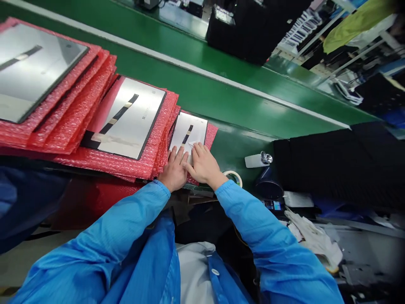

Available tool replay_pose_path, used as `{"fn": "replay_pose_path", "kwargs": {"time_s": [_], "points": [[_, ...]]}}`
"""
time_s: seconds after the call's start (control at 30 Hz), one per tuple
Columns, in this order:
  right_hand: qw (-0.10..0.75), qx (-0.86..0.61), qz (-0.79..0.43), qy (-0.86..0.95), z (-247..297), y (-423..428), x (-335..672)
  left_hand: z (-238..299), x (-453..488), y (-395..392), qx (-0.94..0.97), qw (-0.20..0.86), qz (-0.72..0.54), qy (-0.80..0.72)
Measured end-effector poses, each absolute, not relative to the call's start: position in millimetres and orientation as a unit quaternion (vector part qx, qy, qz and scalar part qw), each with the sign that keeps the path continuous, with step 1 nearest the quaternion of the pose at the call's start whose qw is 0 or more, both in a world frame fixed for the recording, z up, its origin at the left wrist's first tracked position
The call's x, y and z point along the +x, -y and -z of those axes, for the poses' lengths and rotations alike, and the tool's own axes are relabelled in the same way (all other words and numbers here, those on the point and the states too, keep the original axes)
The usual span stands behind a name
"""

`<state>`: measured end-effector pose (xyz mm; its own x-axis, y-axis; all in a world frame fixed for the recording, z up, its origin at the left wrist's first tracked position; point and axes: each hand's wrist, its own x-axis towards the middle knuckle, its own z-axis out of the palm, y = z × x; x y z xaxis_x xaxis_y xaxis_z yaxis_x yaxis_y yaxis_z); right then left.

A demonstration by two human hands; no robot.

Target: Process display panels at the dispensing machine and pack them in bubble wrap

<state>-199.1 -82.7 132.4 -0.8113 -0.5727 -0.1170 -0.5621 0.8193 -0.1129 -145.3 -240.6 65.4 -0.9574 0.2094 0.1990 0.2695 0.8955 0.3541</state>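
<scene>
On red bubble wrap, silver panel lengthwise away, left hand flat, right hand pressing white cloth

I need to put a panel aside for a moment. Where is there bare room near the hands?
The green belt beyond the small panel is bare up to its white edge line. Left is crowded with red bubble wrap stacks; right, by the bottle and tape roll, is cluttered.

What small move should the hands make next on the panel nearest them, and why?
Probably wipe on toward the black strip: the right hand presses a white wipe on the panel beside it, while the left hand lies flat, steadying the near edge.
</scene>
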Motion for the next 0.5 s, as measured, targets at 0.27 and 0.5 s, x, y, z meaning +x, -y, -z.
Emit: {"fn": "replay_pose_path", "kwargs": {"time_s": [0.27,0.5], "points": [[0.047,-0.259,0.090,-0.960,-111.1,114.3,-201.8,-67.2,-159.1,255.2,-0.133,0.046,0.143,0.980],[-0.058,-0.268,0.182,-0.944,-158.3,79.6,-161.2,-106.0,-162.5,281.4,-0.191,0.155,0.170,0.954]]}}
